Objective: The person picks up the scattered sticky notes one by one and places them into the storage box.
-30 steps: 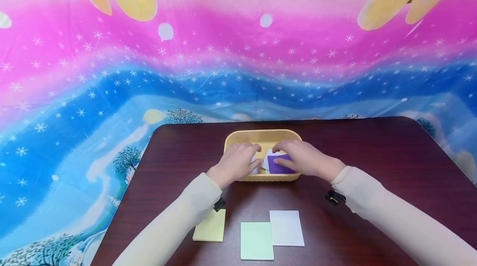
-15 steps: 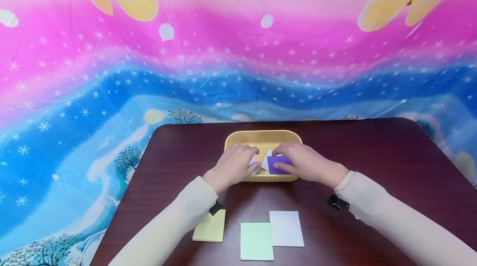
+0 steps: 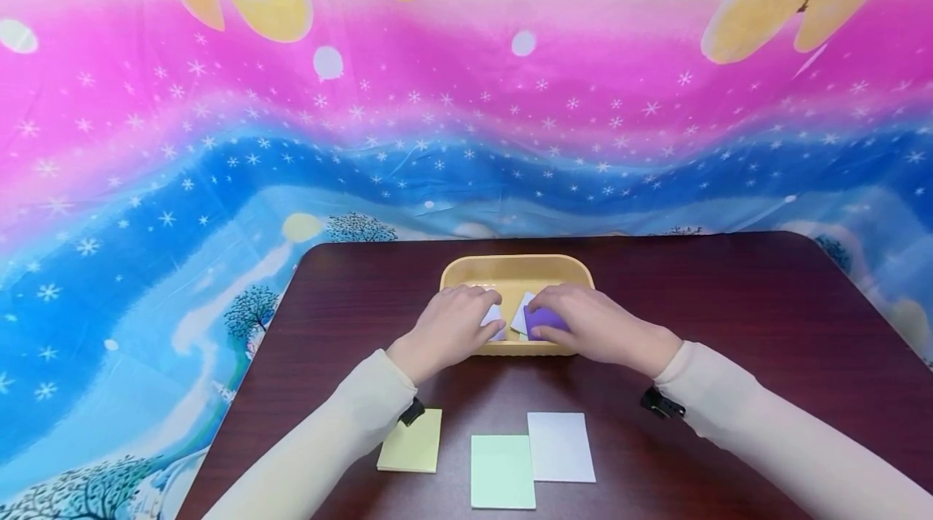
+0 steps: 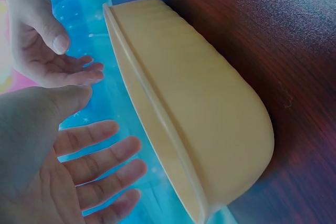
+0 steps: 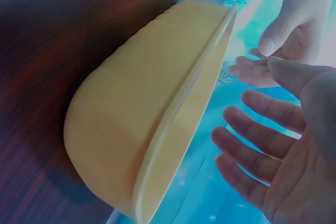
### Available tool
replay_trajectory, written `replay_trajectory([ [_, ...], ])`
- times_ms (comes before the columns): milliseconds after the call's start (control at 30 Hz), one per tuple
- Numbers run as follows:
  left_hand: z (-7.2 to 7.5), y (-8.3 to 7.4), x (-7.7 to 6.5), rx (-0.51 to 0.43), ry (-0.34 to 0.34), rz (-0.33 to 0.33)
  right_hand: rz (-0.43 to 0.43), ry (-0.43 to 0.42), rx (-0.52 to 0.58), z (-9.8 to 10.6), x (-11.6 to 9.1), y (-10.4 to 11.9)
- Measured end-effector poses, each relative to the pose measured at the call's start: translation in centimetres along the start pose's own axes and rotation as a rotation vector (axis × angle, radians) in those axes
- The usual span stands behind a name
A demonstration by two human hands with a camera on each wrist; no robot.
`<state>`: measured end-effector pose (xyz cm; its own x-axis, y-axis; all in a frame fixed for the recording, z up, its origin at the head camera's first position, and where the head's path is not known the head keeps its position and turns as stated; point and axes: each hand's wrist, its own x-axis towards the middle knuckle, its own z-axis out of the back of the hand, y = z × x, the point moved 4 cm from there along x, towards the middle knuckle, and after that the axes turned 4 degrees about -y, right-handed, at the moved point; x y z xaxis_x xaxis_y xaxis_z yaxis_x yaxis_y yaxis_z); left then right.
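Note:
My left hand (image 3: 450, 327) hovers above the left half of a yellow plastic basket (image 3: 519, 264). Above its right half is my right hand (image 3: 598, 324). The wrist views show both hands with spread, relaxed fingers and bare palms, apart from the basket and holding nothing. Inside the basket, a purple paper square (image 3: 545, 321) lies partly under the right hand. A white paper piece (image 3: 521, 314) leans beside it, and a pale lilac paper (image 3: 497, 327) shows by the left thumb. The rest of the basket's contents is hidden by the hands.
On the dark wooden table (image 3: 350, 293), nearer the front, lie a yellow note pad (image 3: 419, 445), a light green one (image 3: 503, 471) and a white one (image 3: 563, 447). The green and white pads touch. A patterned cloth (image 3: 466, 99) hangs behind the table.
Both hands stay over the basket with only slight shifts. The left hand and wrist have moved a little to the left. The papers and pads have not visibly moved.

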<state>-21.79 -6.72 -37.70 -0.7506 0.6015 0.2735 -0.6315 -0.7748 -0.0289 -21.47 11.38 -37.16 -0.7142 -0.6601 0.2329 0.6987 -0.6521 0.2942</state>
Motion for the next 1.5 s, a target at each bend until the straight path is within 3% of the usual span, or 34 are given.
replay_trajectory([
  [200, 0.5, -0.1, -0.5, 0.009, -0.009, -0.012, 0.024, -0.015, -0.027, -0.2, 0.0, 0.5],
  [433, 0.7, -0.3, -0.9, 0.014, -0.01, -0.021, 0.113, -0.044, -0.01, -0.3, -0.2, 1.2],
  [633, 0.8, 0.1, -1.2, 0.001, -0.023, 0.002, 0.159, -0.074, -0.028, -0.6, -0.3, 1.6],
  [933, 1.0, 0.6, -1.9, 0.008, -0.031, 0.021, 0.135, -0.047, -0.03, -1.4, -0.3, 2.2],
  [1500, 0.9, 2.0, -3.6, 0.027, 0.005, 0.087, 0.181, -0.004, -0.037, -2.3, -1.0, 3.7],
])
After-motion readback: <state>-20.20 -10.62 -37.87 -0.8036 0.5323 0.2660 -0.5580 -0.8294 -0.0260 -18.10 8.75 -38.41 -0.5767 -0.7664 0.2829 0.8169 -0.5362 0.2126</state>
